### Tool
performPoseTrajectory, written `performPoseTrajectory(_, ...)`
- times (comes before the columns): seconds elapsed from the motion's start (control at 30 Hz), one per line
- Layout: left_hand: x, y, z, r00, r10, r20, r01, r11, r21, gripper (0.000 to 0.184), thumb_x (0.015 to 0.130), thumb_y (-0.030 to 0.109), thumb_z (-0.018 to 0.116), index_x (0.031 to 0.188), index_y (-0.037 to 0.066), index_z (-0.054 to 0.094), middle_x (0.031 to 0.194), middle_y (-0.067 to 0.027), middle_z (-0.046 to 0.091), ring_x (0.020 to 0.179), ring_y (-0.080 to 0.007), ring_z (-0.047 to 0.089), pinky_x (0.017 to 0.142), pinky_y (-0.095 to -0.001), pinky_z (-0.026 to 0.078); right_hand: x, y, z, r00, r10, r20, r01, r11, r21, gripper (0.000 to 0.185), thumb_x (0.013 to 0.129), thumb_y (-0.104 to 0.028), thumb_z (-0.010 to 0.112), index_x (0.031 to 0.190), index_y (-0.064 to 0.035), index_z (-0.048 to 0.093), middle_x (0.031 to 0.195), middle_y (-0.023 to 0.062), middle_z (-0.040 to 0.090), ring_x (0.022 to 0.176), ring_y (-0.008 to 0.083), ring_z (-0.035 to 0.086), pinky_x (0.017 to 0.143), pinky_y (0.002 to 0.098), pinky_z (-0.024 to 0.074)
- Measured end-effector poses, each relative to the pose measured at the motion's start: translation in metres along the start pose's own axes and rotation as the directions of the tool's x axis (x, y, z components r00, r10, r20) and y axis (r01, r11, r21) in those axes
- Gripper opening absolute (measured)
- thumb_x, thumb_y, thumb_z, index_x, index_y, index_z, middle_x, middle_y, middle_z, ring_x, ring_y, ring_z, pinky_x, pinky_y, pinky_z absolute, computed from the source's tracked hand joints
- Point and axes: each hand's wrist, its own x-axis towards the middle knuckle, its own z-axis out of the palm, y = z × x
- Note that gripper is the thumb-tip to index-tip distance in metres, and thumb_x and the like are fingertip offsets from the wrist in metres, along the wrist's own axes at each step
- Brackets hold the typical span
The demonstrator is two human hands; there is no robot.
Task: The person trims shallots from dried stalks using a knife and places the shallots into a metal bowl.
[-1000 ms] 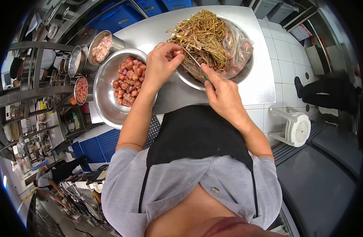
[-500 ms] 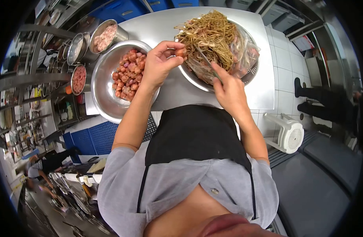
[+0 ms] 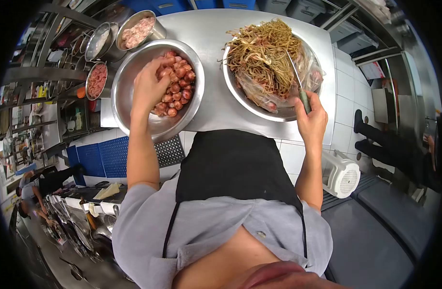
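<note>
My left hand (image 3: 149,85) reaches into a large steel bowl (image 3: 122,101), over a heap of reddish-brown shallots (image 3: 178,86). Its thumb and forefinger are apart and I see nothing held between them; the other fingertips are partly hidden. My right hand (image 3: 313,118) grips the green handle of a small knife (image 3: 304,101), its thin blade pointing up and away. Under the blade, a tangled pile of dry stalks and roots (image 3: 259,53) rests with clear plastic bags (image 3: 259,91) in a second steel bowl (image 3: 230,79).
Both bowls stand on a steel table (image 3: 213,48). Metal pots with pink, meat-like contents (image 3: 138,32) stand at the left. A white plastic stool (image 3: 343,176) is on the floor at right. One person (image 3: 33,188) works at lower left; another person's dark-clothed legs (image 3: 382,144) show at right.
My left hand has moved left from beside the stalks to the shallot bowl, and the shallot no longer shows in its fingers. My right hand has drawn right with the knife.
</note>
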Motion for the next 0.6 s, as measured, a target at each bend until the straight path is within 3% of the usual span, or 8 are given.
performPoseTrajectory(0.1, -0.011, -0.005, 0.01, 0.99, 0.088, -0.109, -0.061, 0.972, 0.229, 0.042, 0.087, 0.009, 0.073, 0.128, 0.006, 0.072, 0.121, -0.0213, 0.07, 0.11, -0.0436, 0.066, 0.099, -0.046, 0.053, 0.012, 0.004, -0.002, 1.0, 0.016, -0.021, -0.017, 0.999, -0.033, 0.029, 0.095, -0.028, 0.077, 0.109, -0.0037, 0.072, 0.077, 0.0174, 0.073, 0.073, 0.0368, 0.073, 0.071, 0.0432, 0.0556)
performPoseTrajectory(0.13, -0.01, 0.002, 0.017, 0.983, 0.077, -0.164, -0.052, 0.987, 0.15, 0.041, 0.087, 0.009, 0.072, 0.128, 0.006, 0.072, 0.129, -0.0213, 0.066, 0.118, -0.0413, 0.063, 0.102, -0.0466, 0.052, 0.016, 0.004, -0.002, 0.999, 0.027, -0.021, -0.029, 0.997, -0.068, 0.028, 0.095, -0.028, 0.076, 0.107, -0.0034, 0.071, 0.078, 0.018, 0.073, 0.074, 0.0377, 0.073, 0.071, 0.0437, 0.0554)
performPoseTrajectory(0.23, 0.007, 0.043, 0.043, 0.959, 0.274, -0.073, -0.281, 0.95, -0.136, 0.048, 0.087, 0.012, 0.075, 0.134, 0.011, 0.071, 0.134, -0.0209, 0.065, 0.118, -0.038, 0.065, 0.099, -0.0459, 0.055, 0.026, 0.02, 0.005, 0.994, -0.064, -0.091, 0.056, 0.995, -0.087, 0.026, 0.096, -0.028, 0.075, 0.098, -0.0025, 0.068, 0.085, 0.0205, 0.072, 0.077, 0.0426, 0.07, 0.07, 0.0471, 0.0539)
performPoseTrajectory(0.3, 0.016, 0.094, 0.065, 0.921, 0.39, 0.016, -0.382, 0.91, -0.161, 0.054, 0.086, 0.011, 0.076, 0.14, 0.015, 0.068, 0.136, -0.0231, 0.063, 0.123, -0.0393, 0.063, 0.107, -0.047, 0.052, 0.029, 0.032, 0.01, 0.979, -0.14, -0.145, 0.131, 0.989, -0.075, 0.026, 0.097, -0.027, 0.074, 0.095, -0.0022, 0.066, 0.086, 0.021, 0.071, 0.078, 0.0443, 0.069, 0.07, 0.0487, 0.0531)
performPoseTrajectory(0.37, 0.033, 0.128, 0.104, 0.867, 0.498, -0.018, -0.498, 0.865, -0.056, 0.057, 0.086, 0.01, 0.076, 0.142, 0.018, 0.068, 0.136, -0.0228, 0.064, 0.126, -0.0393, 0.061, 0.106, -0.0472, 0.052, 0.03, 0.035, 0.009, 0.984, -0.103, -0.142, 0.101, 0.995, -0.019, 0.03, 0.098, -0.027, 0.073, 0.089, -0.0014, 0.06, 0.084, 0.0204, 0.069, 0.077, 0.044, 0.068, 0.07, 0.0493, 0.052)
performPoseTrajectory(0.47, 0.051, 0.166, 0.143, 0.854, 0.519, 0.039, -0.521, 0.852, 0.059, 0.053, 0.084, 0.007, 0.074, 0.136, 0.015, 0.069, 0.137, -0.0177, 0.065, 0.127, -0.0403, 0.058, 0.105, -0.0485, 0.053, 0.03, 0.04, 0.006, 0.981, -0.094, -0.172, 0.101, 0.994, 0.033, 0.031, 0.097, -0.025, 0.074, 0.086, -0.0012, 0.057, 0.083, 0.0201, 0.064, 0.077, 0.0431, 0.065, 0.069, 0.0486, 0.0506)
performPoseTrajectory(0.57, 0.072, 0.167, 0.173, 0.817, 0.516, 0.255, -0.541, 0.84, 0.034, 0.046, 0.081, 0.007, 0.075, 0.127, 0.009, 0.069, 0.135, -0.0134, 0.066, 0.13, -0.0391, 0.056, 0.105, -0.0498, 0.052, 0.031, 0.054, 0.007, 0.967, -0.181, -0.179, 0.192, 0.98, 0.043, 0.029, 0.096, -0.022, 0.075, 0.086, -0.0014, 0.057, 0.083, 0.0195, 0.063, 0.076, 0.0432, 0.064, 0.068, 0.049, 0.0496)
performPoseTrajectory(0.6, 0.073, 0.166, 0.174, 0.803, 0.574, 0.164, -0.576, 0.817, -0.038, 0.038, 0.079, 0.004, 0.073, 0.117, 0.004, 0.069, 0.125, -0.013, 0.07, 0.123, -0.0347, 0.062, 0.104, -0.0447, 0.052, 0.033, 0.059, 0.011, 0.944, -0.249, -0.217, 0.269, 0.961, 0.069, 0.027, 0.095, -0.018, 0.076, 0.085, -0.0016, 0.057, 0.082, 0.0183, 0.062, 0.074, 0.0422, 0.063, 0.067, 0.0485, 0.0489)
